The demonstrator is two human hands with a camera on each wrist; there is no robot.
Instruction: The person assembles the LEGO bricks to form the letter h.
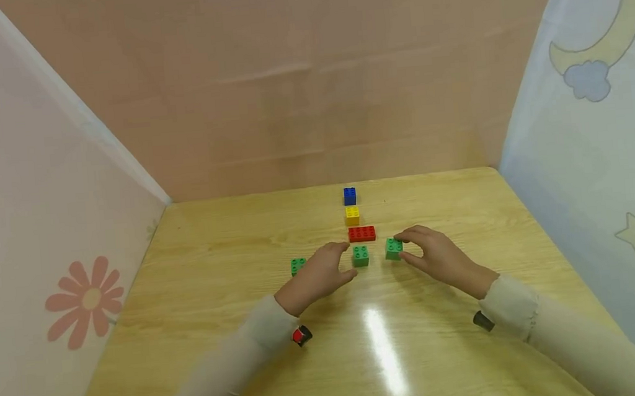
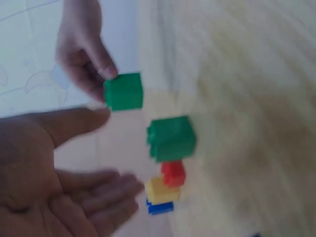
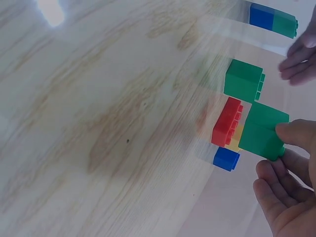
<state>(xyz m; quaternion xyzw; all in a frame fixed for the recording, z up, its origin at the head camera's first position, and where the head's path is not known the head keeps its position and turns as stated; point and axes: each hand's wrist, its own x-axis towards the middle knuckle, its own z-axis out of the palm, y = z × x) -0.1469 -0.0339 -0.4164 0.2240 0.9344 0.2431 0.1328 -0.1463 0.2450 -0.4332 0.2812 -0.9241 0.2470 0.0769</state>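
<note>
My right hand [image 1: 444,259] pinches a green toy brick [image 1: 393,248] between thumb and fingers; in the right wrist view this brick [image 3: 264,131] has its studs turned toward the hand. Beside the left fingertips a second green brick [image 1: 361,257] stands on the table. My left hand [image 1: 323,272] holds nothing, its thumb and fingers spread apart, as the left wrist view also shows. Behind the second green brick, a red brick [image 1: 362,234], a yellow brick [image 1: 352,216] and a blue brick [image 1: 350,196] form a line leading away from me.
Left of my left hand, partly covered by it, is another green brick [image 1: 298,265]; the right wrist view shows it on top of a blue brick [image 3: 261,16]. Fabric walls enclose the wooden table [image 1: 231,242] at the back and both sides.
</note>
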